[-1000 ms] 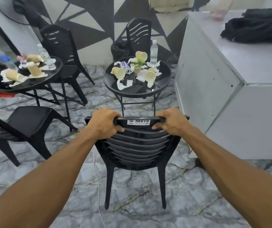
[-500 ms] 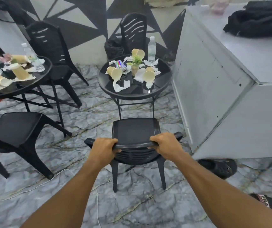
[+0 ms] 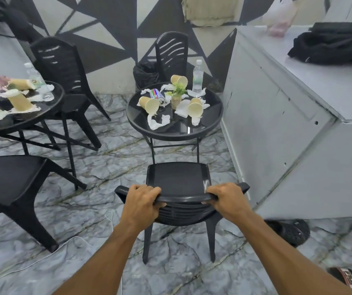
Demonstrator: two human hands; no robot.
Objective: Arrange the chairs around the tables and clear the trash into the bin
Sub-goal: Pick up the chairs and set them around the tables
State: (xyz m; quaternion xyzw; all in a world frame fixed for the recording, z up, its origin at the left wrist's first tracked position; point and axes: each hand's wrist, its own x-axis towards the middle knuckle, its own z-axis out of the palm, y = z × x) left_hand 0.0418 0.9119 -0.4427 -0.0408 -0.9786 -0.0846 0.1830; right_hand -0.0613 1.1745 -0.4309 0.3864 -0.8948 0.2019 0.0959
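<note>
A black plastic chair point(image 3: 176, 177) stands upright on the floor, its seat facing the round black table point(image 3: 213, 119) just beyond it. My left hand point(image 3: 142, 204) and my right hand point(image 3: 227, 201) both grip the top rail of its backrest. The table holds several tipped paper cups point(image 3: 149, 104), crumpled tissues point(image 3: 158, 122), a drink can point(image 3: 158, 95), a water bottle point(image 3: 197, 78) and a small potted plant point(image 3: 177, 95). A bin lined with a black bag point(image 3: 144, 74) stands behind the table by the wall.
A second littered round table point(image 3: 49, 112) is at the left, with black chairs behind it point(image 3: 64, 77) and in front of it point(image 3: 11, 184). Another chair point(image 3: 171, 53) stands behind the near table. A grey counter point(image 3: 288, 124) walls the right side. Sandals point(image 3: 290, 232) and a white cable point(image 3: 43, 256) lie on the floor.
The chair went from lifted and tilted with its back toward me to standing on its legs near the table. The view has come closer to the table since.
</note>
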